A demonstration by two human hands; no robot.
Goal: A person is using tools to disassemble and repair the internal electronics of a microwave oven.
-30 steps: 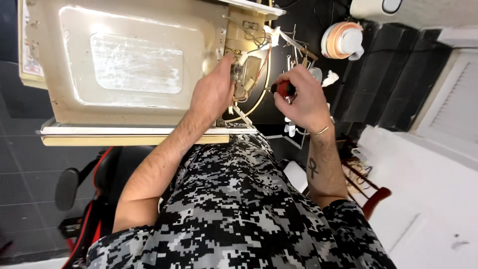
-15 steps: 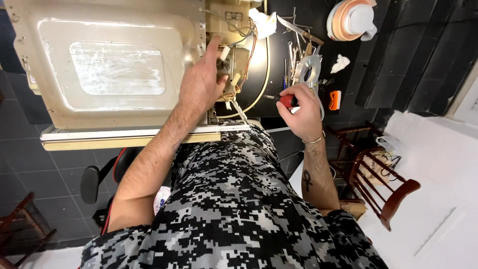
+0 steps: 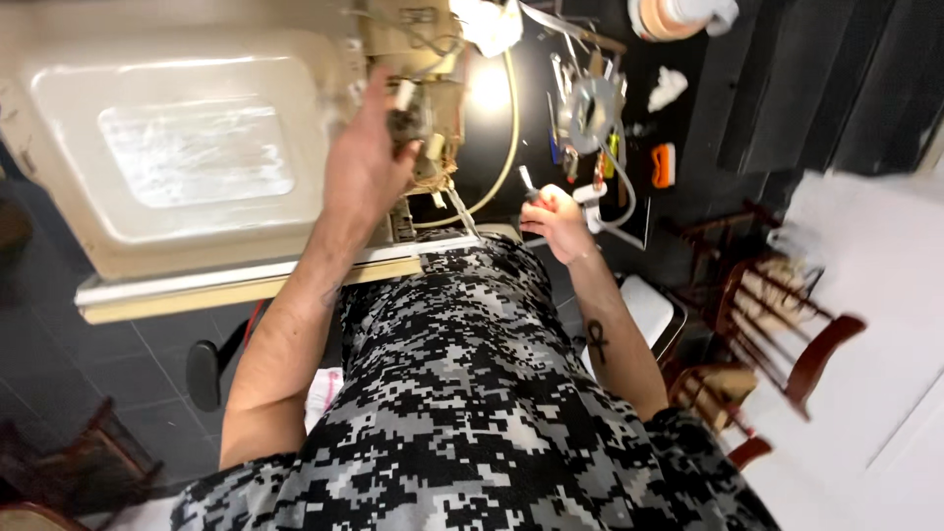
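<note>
A beige microwave oven [image 3: 197,147] lies open on a dark table, with wires and parts exposed in its side compartment. My left hand [image 3: 369,162] reaches into that compartment and grips a small pale electrical part [image 3: 408,113] with wires on it. My right hand [image 3: 556,216] is to the right, near the table's front edge and apart from the oven. It is closed around a thin tool like a screwdriver [image 3: 526,182], whose tip points up out of the fist. A cream cable [image 3: 506,147] curves between the two hands.
Loose tools, a round metal disc [image 3: 593,101], an orange object [image 3: 664,165] and a white rag [image 3: 669,87] lie on the dark table behind my right hand. A round orange-and-white container [image 3: 674,15] stands at the back. Wooden chairs [image 3: 787,315] stand at right.
My right hand has drawn back from the oven's compartment toward my body with the tool. My left hand stays on the part in the compartment. The view has shifted.
</note>
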